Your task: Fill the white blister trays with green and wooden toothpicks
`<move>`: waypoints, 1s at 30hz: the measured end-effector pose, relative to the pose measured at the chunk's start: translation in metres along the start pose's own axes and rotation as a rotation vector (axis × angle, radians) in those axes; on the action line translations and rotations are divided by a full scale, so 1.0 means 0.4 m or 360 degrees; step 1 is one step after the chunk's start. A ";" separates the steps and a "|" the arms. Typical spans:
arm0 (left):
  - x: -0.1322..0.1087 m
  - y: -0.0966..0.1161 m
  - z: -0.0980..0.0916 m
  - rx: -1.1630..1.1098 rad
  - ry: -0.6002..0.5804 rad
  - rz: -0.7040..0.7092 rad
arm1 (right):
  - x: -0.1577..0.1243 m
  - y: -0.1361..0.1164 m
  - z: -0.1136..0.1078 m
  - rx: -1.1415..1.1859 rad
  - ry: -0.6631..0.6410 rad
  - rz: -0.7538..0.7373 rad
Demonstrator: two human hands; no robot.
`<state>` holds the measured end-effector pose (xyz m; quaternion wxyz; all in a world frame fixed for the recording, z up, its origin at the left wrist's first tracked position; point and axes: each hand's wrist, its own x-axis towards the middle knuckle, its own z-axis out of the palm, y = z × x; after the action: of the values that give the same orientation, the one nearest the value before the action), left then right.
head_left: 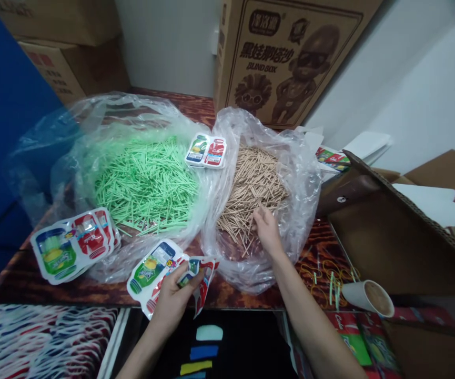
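My left hand [175,295] is closed on printed packets [148,273] in green, white and red, one of them bent upward between the fingers. At the lower edge of the pile of brown sticks [256,179], my right hand [265,226] touches the sticks with its fingers bent together; whether a stick is between them is too small to tell. The brown sticks lie in a clear plastic bag [302,210]. Left of them, another clear bag holds green sticks [152,184]. A packet [206,151] rests between the two piles, and stacked packets [73,245] lie at the left.
A large printed carton [278,58] stands behind the bags, with more cartons [73,68] at the back left. At the right are an open cardboard box [393,231], a paper cup [369,298] lying tilted, rubber bands [317,284] and red-green packets [353,337].
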<state>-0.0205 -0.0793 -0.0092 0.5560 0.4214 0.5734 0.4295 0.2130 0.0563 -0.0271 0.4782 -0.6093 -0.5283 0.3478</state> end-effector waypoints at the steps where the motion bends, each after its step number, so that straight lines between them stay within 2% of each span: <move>1: 0.001 -0.001 0.000 -0.0010 0.0002 -0.0003 | -0.006 -0.002 -0.006 0.0273 -0.0040 0.0144; 4: 0.002 0.004 0.003 -0.0063 0.0003 -0.0013 | -0.038 -0.019 -0.006 0.0838 -0.0317 0.0541; 7: 0.001 0.016 0.007 -0.0079 0.0014 -0.0021 | -0.081 -0.036 0.022 0.1012 -0.0546 0.0695; 9: -0.002 0.023 0.007 -0.0092 0.0032 -0.0025 | -0.113 -0.038 0.048 0.0983 -0.0472 0.0571; 12: -0.007 0.028 0.004 -0.0083 0.0082 -0.0002 | -0.160 -0.026 0.083 0.0617 -0.0325 0.0242; 14: -0.009 0.026 0.000 -0.0047 0.0100 0.0034 | -0.180 -0.019 0.094 0.0344 -0.0372 0.0091; 16: -0.009 0.022 -0.004 -0.0031 0.0083 0.0056 | -0.186 -0.025 0.095 0.0326 -0.0395 0.0054; 18: -0.008 0.018 -0.006 -0.0031 0.0069 0.0059 | -0.179 -0.051 0.089 0.0634 -0.0341 0.0168; 20: -0.007 0.015 -0.007 -0.0019 0.0066 0.0068 | -0.168 -0.096 0.082 0.1090 -0.0341 0.0395; 23: -0.006 0.010 -0.005 0.0022 0.0057 0.0128 | -0.159 -0.173 0.081 0.1580 -0.0492 0.0710; 26: -0.005 0.000 -0.005 0.0039 0.0005 0.0177 | -0.168 -0.227 0.096 0.1718 -0.0651 0.0845; 30: -0.005 -0.016 -0.010 -0.0006 -0.0030 0.0168 | -0.186 -0.249 0.120 0.1728 -0.0770 0.0846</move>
<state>-0.0244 -0.0830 -0.0149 0.5388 0.4540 0.5444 0.4553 0.1225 -0.0075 0.0469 0.4833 -0.2953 -0.2016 0.7991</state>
